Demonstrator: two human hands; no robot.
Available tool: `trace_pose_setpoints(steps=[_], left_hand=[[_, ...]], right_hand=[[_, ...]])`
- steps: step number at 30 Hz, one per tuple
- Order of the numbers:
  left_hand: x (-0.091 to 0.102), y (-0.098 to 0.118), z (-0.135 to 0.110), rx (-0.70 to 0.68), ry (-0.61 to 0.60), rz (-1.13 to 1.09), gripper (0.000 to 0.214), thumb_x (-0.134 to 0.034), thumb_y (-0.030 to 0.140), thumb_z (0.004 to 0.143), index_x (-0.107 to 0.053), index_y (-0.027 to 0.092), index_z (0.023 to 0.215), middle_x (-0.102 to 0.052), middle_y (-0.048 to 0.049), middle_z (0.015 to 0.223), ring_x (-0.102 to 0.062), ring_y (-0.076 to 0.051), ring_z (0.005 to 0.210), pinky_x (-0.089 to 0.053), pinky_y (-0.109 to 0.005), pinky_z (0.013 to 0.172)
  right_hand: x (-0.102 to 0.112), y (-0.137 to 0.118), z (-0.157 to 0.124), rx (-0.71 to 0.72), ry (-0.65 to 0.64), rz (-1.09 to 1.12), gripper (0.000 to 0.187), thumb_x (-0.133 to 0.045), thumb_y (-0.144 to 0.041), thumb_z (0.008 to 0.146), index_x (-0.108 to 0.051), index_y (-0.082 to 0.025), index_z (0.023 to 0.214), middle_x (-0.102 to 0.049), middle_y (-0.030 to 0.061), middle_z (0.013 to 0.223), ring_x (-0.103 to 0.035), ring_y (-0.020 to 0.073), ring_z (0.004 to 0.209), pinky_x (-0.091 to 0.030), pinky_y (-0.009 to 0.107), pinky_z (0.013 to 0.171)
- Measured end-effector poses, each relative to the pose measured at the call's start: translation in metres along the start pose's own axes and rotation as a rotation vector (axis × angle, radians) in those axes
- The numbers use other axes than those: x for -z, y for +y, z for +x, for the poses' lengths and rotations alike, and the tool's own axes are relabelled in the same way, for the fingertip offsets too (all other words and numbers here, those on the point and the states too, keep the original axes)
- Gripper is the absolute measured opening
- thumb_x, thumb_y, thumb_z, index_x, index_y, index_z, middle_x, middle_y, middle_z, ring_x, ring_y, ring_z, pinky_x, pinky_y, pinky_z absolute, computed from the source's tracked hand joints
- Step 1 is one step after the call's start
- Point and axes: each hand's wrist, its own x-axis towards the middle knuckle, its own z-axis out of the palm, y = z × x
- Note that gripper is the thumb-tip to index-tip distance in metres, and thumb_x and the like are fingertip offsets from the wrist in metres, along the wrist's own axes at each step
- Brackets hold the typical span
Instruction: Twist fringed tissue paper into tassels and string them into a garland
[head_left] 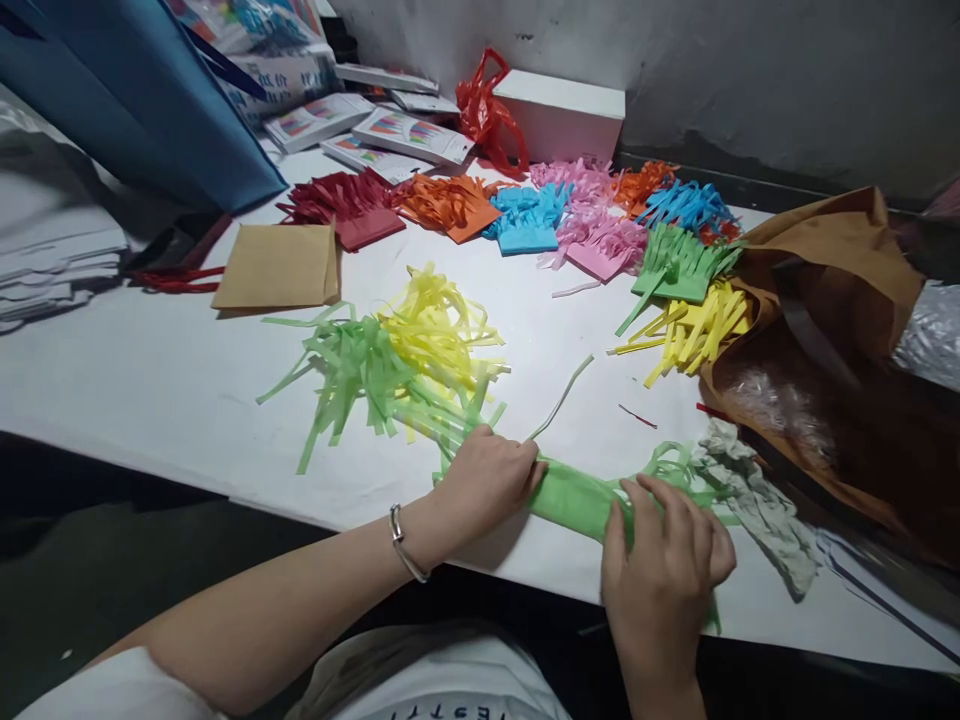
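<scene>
Low over the front of the white table, a green tissue-paper tassel sheet (574, 497) stretches between my two hands, fringed at both ends. My left hand (491, 478), with a bracelet on its wrist, is closed around the sheet's left part. At the other end, my right hand (660, 550) has its fingers bent over the paper, thumb at the near edge. Light green strips (360, 365) fan out left of my left hand, lying partly over a yellow fringed bundle (435, 320). A thin pale twist tie (564, 392) sticks up beside my left hand.
Folded fringed bundles in red (352, 205), orange (450, 203), blue (529, 220), pink (600, 240) and green (682, 262) line the back. A brown bag (817, 260) and crumpled pale paper (757, 510) lie right. A tan folded sheet (277, 265) and blue bag (150, 90) are left.
</scene>
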Motion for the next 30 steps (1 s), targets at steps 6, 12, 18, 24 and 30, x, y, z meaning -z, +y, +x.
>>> trace_pose_setpoints(steps=[6,12,18,24,30], left_hand=[[0.004,0.000,0.000,0.036,0.005,-0.006,0.026,-0.052,0.026,0.096,-0.064,0.015,0.076,-0.068,-0.0055,0.062,-0.062,-0.022,0.058,-0.038,-0.035,0.064],[0.018,-0.001,-0.023,-0.304,0.294,-0.111,0.027,-0.067,0.033,0.090,-0.060,0.022,0.114,-0.066,-0.0075,0.115,-0.054,-0.028,0.113,-0.028,-0.052,0.106],[0.006,-0.008,-0.039,-0.440,0.216,-0.187,0.017,-0.049,0.010,0.097,-0.062,0.021,0.095,-0.067,0.0005,0.085,-0.056,-0.017,0.092,-0.021,-0.046,0.111],[0.003,-0.011,-0.050,-0.241,0.206,-0.252,0.017,-0.047,0.014,0.098,-0.062,0.019,0.091,-0.066,-0.0034,0.097,-0.054,-0.020,0.093,-0.030,-0.043,0.096],[0.006,-0.002,-0.038,-0.004,0.176,-0.120,0.021,-0.051,0.021,0.096,-0.062,0.016,0.078,-0.062,-0.0066,0.092,-0.053,-0.022,0.087,-0.033,-0.043,0.086]], right_hand=[[-0.006,-0.010,-0.015,0.283,-0.227,0.271,0.025,-0.051,-0.002,0.091,-0.064,-0.010,0.110,-0.069,0.0131,0.105,-0.062,0.0275,0.102,-0.049,0.045,0.093],[-0.012,-0.007,-0.016,0.215,-0.131,0.362,0.016,-0.053,-0.005,0.093,-0.062,-0.010,0.104,-0.067,0.0116,0.096,-0.062,0.0237,0.093,-0.050,0.039,0.085],[-0.005,-0.007,-0.019,0.244,-0.236,0.360,0.020,-0.047,-0.009,0.097,-0.061,-0.012,0.111,-0.066,0.0104,0.098,-0.059,0.0242,0.095,-0.044,0.042,0.089],[0.001,0.011,-0.022,0.144,-0.280,0.318,0.016,-0.046,-0.017,0.100,-0.061,-0.019,0.096,-0.065,0.0051,0.093,-0.058,0.0219,0.094,-0.033,0.045,0.096],[-0.001,0.007,-0.012,0.046,-0.302,0.015,0.023,-0.050,-0.023,0.099,-0.057,-0.020,0.078,-0.062,0.0036,0.082,-0.057,0.0232,0.087,-0.032,0.045,0.090]])
